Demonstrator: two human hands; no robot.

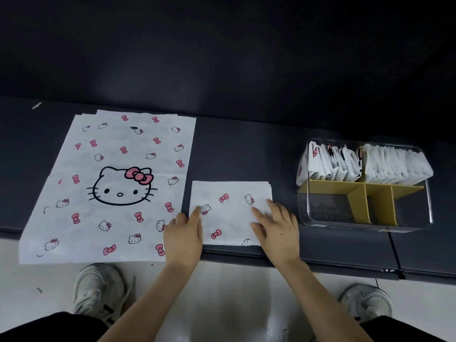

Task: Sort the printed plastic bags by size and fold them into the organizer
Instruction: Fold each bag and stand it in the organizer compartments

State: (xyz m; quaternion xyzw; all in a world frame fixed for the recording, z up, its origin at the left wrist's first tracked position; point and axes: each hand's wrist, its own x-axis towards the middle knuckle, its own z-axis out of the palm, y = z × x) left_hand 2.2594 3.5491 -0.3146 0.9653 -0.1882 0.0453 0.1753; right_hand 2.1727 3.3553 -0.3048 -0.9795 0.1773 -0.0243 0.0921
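Note:
A folded white bag [230, 193] printed with pink bows and cat faces lies on the dark table, near its front edge. My left hand [183, 234] presses flat on the bag's left edge with straight fingers. My right hand [276, 228] presses flat on its right part. A stack of large unfolded bags [108, 186] with a big cat face lies spread out to the left. At the right stands the clear organizer [365, 208] with yellow dividers; its two back compartments hold several folded bags [365, 164], and its front compartments hold nothing.
The dark table [246, 144] runs across the view against a dark wall. The large bags overhang the table's front edge. Below the edge are a pale floor and my two grey shoes [98, 290].

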